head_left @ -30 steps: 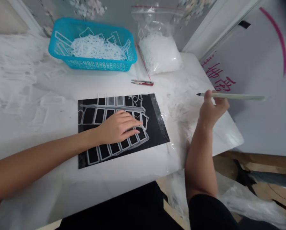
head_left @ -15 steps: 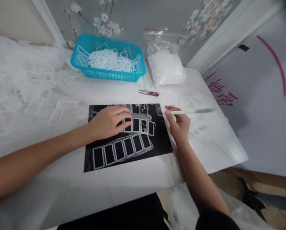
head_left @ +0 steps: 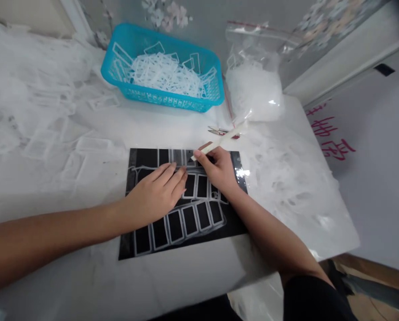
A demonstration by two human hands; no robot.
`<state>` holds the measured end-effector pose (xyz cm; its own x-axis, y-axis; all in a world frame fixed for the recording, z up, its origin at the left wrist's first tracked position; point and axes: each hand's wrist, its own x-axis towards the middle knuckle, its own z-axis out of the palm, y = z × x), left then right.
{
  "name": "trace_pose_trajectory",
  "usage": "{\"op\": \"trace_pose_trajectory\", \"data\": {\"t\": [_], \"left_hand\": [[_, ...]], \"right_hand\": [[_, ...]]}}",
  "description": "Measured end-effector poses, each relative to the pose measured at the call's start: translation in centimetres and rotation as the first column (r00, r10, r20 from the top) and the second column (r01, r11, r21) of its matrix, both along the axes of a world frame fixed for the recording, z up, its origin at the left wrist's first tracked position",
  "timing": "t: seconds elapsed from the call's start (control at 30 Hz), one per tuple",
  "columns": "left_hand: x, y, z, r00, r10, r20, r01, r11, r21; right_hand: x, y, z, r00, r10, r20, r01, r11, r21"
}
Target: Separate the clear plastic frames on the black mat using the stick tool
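A black mat (head_left: 231, 225) lies on the white table, covered with rows of clear rectangular plastic frames (head_left: 189, 220). My left hand (head_left: 156, 196) lies flat on the frames with its fingers stretched out, pressing them down. My right hand (head_left: 219, 171) is closed around a long pale stick-like tool (head_left: 219, 141), held like a pen. The tool's dark tip touches the frames near the mat's far edge, just beyond my left fingertips.
A turquoise basket (head_left: 159, 96) full of loose white frames stands at the back. A clear zip bag (head_left: 254, 89) of white pieces leans beside it. Small red-handled snips (head_left: 219, 131) lie behind the mat. Plastic offcuts (head_left: 35, 116) cover the table's left side; the table edge falls away at right.
My right hand has swung in from the right with the tool and brought its tip down onto the frames. My left hand has slid slightly back along the mat. The view has shifted closer.
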<state>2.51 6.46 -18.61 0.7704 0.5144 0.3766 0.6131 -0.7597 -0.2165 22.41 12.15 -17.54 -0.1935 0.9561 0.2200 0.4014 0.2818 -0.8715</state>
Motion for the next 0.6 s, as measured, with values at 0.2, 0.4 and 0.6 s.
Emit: {"op": "trace_pose_trajectory", "data": {"t": [0.2, 0.4, 0.6], "left_hand": [[-0.29, 0.41, 0.14, 0.999, -0.04, 0.022, 0.041, 0.998, -0.04], [-0.32, 0.41, 0.35, 0.998, -0.057, 0.041, 0.059, 0.997, -0.05], [-0.31, 0.47, 0.23, 0.997, -0.064, 0.04, 0.066, 0.996, -0.058]], "right_hand": [[0.19, -0.18, -0.48, 0.998, 0.04, 0.051, -0.037, 0.998, -0.051], [0.17, -0.21, -0.37, 0.995, 0.035, 0.097, -0.031, 0.999, -0.044], [0.28, -0.23, -0.47, 0.988, 0.048, 0.145, -0.046, 0.999, -0.019]]}}
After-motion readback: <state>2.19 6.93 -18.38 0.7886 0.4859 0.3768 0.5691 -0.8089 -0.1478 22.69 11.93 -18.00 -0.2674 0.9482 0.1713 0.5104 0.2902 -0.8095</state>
